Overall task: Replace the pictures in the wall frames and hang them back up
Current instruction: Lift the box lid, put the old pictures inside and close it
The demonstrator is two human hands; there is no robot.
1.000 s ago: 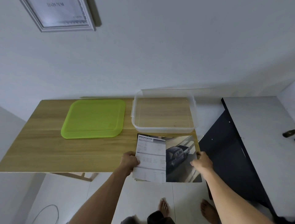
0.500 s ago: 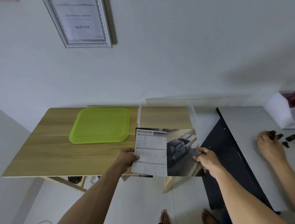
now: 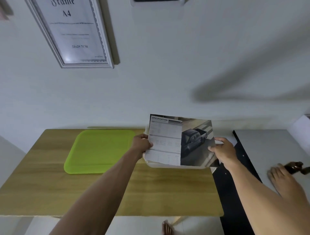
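I hold a printed sheet (image 3: 179, 142) with a "SPECIFICATION" table and a dark pickup-truck photo, raised above the wooden table. My left hand (image 3: 142, 143) pinches its left edge and my right hand (image 3: 222, 149) pinches its right edge. On the wall at the upper left hangs a white wall frame (image 3: 73, 33) with an "A4" insert. The bottom edge of another dark frame (image 3: 157, 1) shows at the top of the view.
A green lid (image 3: 99, 151) lies on the wooden table (image 3: 42, 184). A clear plastic container (image 3: 151, 165) sits under the sheet, mostly hidden. To the right stands a grey table (image 3: 268, 144) where another person's hand (image 3: 281, 176) holds a dark object (image 3: 293, 166).
Both hands have lifted the sheet up and away from the table's front edge, over the container. The view has tilted up, showing more of the wall frame.
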